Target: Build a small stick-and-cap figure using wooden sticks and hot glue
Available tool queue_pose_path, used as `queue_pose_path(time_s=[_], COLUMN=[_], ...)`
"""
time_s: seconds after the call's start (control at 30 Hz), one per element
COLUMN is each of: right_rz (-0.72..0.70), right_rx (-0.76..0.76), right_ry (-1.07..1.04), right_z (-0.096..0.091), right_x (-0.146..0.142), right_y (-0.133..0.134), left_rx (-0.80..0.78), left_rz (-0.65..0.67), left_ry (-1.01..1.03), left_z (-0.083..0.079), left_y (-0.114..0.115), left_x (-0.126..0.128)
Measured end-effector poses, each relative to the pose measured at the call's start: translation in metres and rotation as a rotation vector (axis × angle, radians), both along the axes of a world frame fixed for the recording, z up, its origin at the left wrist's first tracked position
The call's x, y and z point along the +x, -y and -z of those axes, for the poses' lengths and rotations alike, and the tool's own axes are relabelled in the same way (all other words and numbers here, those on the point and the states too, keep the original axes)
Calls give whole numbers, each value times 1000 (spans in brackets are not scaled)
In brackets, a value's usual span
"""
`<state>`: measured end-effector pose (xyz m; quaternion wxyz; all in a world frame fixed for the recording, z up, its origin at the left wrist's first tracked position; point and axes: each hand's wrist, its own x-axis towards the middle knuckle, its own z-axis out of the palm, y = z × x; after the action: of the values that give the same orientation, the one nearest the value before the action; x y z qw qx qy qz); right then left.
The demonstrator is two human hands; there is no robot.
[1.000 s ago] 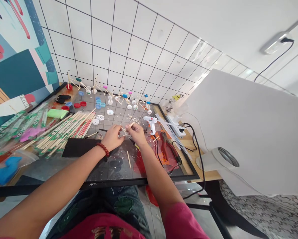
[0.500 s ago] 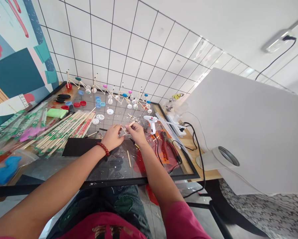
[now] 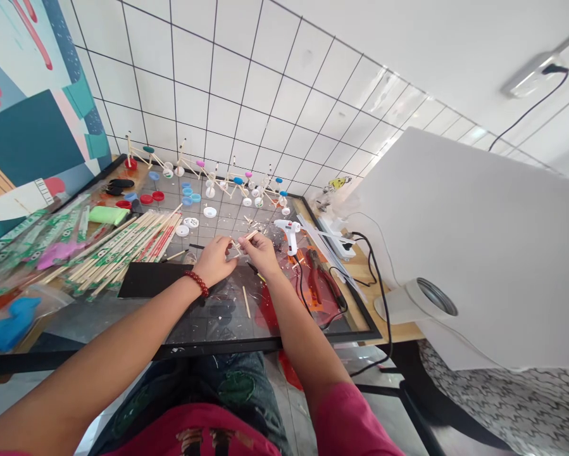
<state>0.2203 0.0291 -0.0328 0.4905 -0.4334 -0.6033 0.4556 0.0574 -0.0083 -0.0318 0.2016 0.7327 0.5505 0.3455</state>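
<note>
Over the middle of the glass tabletop, my left hand (image 3: 216, 261) and my right hand (image 3: 261, 254) meet, fingers closed around small pale wooden sticks (image 3: 237, 246). The pieces seem to form a little frame between my fingertips; how they join is too small to make out. A piece of wooden stick held by my right hand points up and right. Below my hands a loose wooden stick (image 3: 246, 302) lies on the glass. Just right of my right hand stands a white hot glue gun (image 3: 288, 234). A black-and-yellow pen-like tool (image 3: 256, 272) lies partly behind my right wrist.
Bundled chopsticks (image 3: 127, 250) lie at the left beside a black sheet (image 3: 154, 280). Several small stick-and-bottle-cap models (image 3: 211, 187) stand along the back, with loose blue caps (image 3: 187, 195) nearby. Red-handled pliers (image 3: 319, 278), a power strip (image 3: 338, 240) and cables are at the right.
Hardly anything differs. Both hands keep their hold on the wooden sticks in nearly the same place, and the view has shifted very slightly.
</note>
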Motion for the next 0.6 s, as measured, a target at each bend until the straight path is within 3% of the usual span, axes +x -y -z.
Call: queue_pose_path(time_s=[0.2, 0.6], right_rz=[36, 8], right_rx=[86, 16], right_ry=[51, -31], right_z=[-1, -1], right_x=[2, 1], right_y=[3, 2], left_rx=[-33, -10], left_rz=[-10, -65], left_ry=[-13, -60], left_z=[-8, -8], left_y=[4, 6], left_x=[-1, -2])
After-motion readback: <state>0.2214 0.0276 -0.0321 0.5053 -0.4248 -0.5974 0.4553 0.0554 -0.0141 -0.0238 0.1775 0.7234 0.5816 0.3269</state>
